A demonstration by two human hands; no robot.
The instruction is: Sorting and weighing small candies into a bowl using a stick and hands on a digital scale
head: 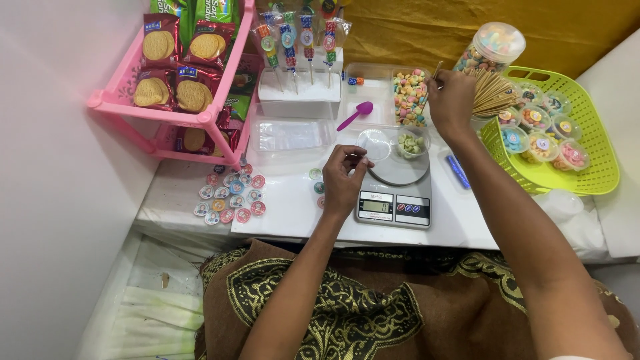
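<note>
My left hand (343,177) pinches the rim of a clear plastic lid (375,143) beside the grey kitchen scale (395,193). A small clear cup of green sweets (412,143) sits on the scale's round plate. Farther back, my right hand (452,100) grips a thin wooden stick (437,69) over a clear tray of pastel sweets (409,97). A bundle of wooden sticks (492,93) lies just right of that hand. A purple spoon (355,115) rests in the clear tray left of the sweets.
A lime basket (597,150) holds several filled sweet cups at the right. A sweet jar (490,47) stands behind it. A pink rack (167,115) with biscuit packs is at the left, round stickers (230,197) below it, and lollipops in a white stand (300,87) behind.
</note>
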